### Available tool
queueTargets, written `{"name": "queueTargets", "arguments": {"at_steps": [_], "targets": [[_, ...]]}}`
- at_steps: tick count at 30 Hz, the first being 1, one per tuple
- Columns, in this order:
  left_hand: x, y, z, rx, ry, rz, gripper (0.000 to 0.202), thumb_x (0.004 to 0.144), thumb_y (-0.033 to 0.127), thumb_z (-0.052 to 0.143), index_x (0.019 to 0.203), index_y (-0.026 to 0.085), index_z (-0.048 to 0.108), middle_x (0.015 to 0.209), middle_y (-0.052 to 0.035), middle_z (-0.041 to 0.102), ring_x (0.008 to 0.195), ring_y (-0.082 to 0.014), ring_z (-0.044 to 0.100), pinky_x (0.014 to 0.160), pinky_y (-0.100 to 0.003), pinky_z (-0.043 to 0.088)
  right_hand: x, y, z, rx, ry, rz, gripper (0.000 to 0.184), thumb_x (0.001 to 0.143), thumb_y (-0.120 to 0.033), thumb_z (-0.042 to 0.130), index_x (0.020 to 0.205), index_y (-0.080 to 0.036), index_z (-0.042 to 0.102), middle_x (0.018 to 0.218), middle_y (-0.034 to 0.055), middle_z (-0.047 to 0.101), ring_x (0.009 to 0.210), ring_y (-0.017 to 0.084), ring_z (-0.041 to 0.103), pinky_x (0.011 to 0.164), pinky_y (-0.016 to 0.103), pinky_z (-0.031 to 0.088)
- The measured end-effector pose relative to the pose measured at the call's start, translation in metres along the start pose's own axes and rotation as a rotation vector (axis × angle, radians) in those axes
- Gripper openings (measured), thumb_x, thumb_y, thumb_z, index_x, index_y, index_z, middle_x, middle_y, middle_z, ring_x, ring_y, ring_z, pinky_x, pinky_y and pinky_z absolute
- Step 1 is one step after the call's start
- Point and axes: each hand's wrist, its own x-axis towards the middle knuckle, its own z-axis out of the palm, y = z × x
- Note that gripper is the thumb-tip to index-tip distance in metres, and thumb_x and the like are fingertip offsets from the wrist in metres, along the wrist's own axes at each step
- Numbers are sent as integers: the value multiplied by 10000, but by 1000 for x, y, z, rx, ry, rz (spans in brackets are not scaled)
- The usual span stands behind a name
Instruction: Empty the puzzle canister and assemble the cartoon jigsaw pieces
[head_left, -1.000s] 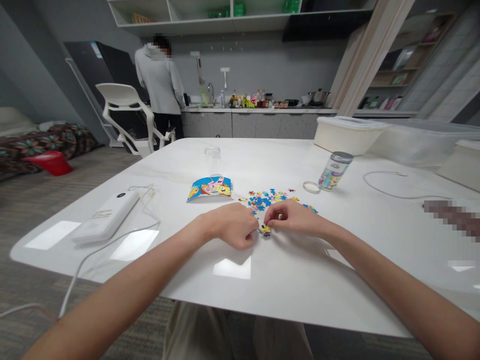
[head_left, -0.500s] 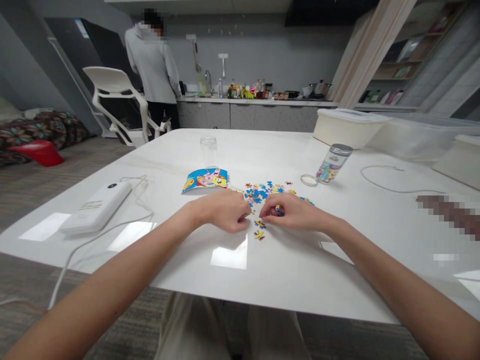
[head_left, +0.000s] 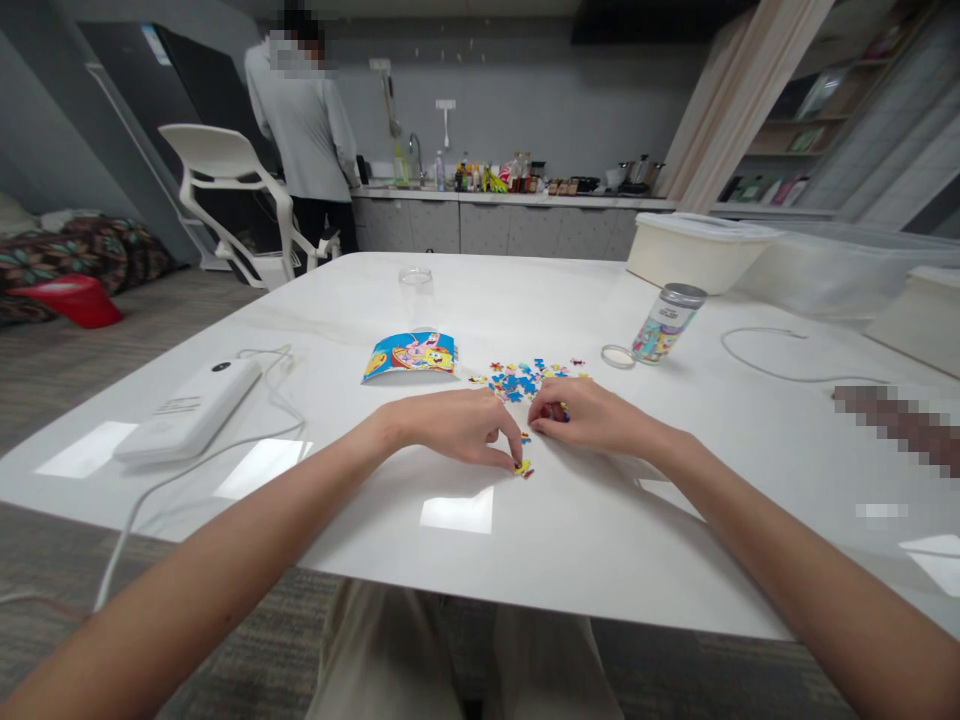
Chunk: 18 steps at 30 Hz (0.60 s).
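Observation:
My left hand (head_left: 472, 428) pinches a yellow jigsaw puzzle piece (head_left: 525, 468) between thumb and index finger, low on the white table. Just above it lies a small red, yellow and blue puzzle piece (head_left: 526, 438). My right hand (head_left: 581, 415) is closed beside that piece, its fingers curled round a blue and yellow puzzle piece (head_left: 565, 411) that shows partly in the palm. Behind both hands spreads a pile of mostly blue puzzle pieces (head_left: 517, 383), partly covered by the right hand. A curved cartoon picture sheet (head_left: 411, 356) lies behind my left wrist.
A cartoon-printed can (head_left: 669, 323) stands right of the pile, near a clear ring lid (head_left: 619, 356). Farther back is a clear jar (head_left: 416, 295). A white power bank (head_left: 191, 410) with cables lies left, storage boxes (head_left: 694, 255) right. A person (head_left: 304, 130) stands beyond the table.
My left hand has opened from a fist into a pinch and reached right to the yellow piece. My right hand has shifted slightly right, away from the pieces in front.

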Motion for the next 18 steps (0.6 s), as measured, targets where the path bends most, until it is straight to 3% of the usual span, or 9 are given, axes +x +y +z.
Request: {"name": "queueTargets", "arguments": {"at_steps": [5, 11, 18], "targets": [[2, 1, 3, -49, -11, 31, 193, 851, 196, 642, 985, 262, 763, 633, 34, 636, 576, -97, 539, 607, -213, 377, 0, -7, 1, 77, -64, -48, 96, 816, -160, 610, 856, -203, 685, 814, 36, 643, 758, 160, 567, 663, 280, 435], [4, 2, 9, -21, 42, 17, 241, 821, 341, 707, 1035, 232, 717, 560, 54, 550, 534, -107, 497, 607, -224, 374, 0, -6, 2, 57, -51, -62, 80, 817, -151, 598, 815, -197, 664, 780, 19, 624, 742, 150, 549, 652, 266, 414], [6, 4, 11, -4, 37, 50, 158, 868, 255, 623, 977, 251, 737, 547, 49, 552, 513, -97, 496, 575, -215, 356, -1, -1, 2, 1, -12, 29, 85, 845, -191, 574, 862, -193, 658, 809, 31, 636, 713, 146, 548, 641, 266, 393]]}}
